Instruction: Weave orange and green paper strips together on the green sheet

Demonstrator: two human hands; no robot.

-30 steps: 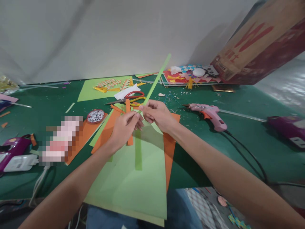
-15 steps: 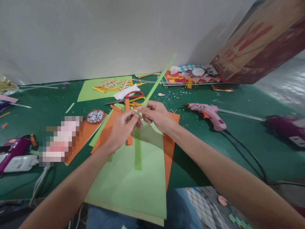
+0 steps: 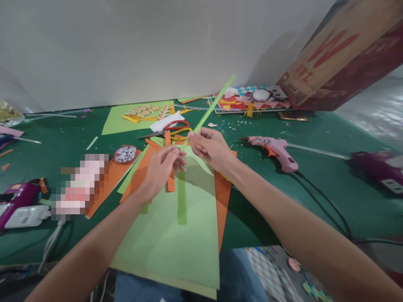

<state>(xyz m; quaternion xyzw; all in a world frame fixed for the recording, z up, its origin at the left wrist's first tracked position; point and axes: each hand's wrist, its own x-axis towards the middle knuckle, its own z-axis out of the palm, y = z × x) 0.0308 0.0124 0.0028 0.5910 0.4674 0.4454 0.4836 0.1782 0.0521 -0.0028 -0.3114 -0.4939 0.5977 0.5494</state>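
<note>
My right hand (image 3: 210, 147) pinches a long thin light-green paper strip (image 3: 217, 99) that slants up and to the right above the table. My left hand (image 3: 160, 169) pinches the strip's near end just left of the right hand, fingertips closed. Below both hands lie large light-green paper sheets (image 3: 176, 243) over orange paper (image 3: 223, 197), with a darker green strip (image 3: 181, 201) and an orange strip (image 3: 171, 184) on top. Red-and-yellow-handled scissors (image 3: 173, 128) lie just beyond the hands.
A pink glue gun (image 3: 277, 149) with a black cord lies to the right, a purple device (image 3: 379, 167) farther right. A round tin of googly eyes (image 3: 125, 154) sits left, a purple tool (image 3: 19, 199) at the left edge. A big cardboard box (image 3: 343, 58) leans at the back right.
My right hand has slid a little up and right along the green strip, away from the left hand. The strip tilts more to the right.
</note>
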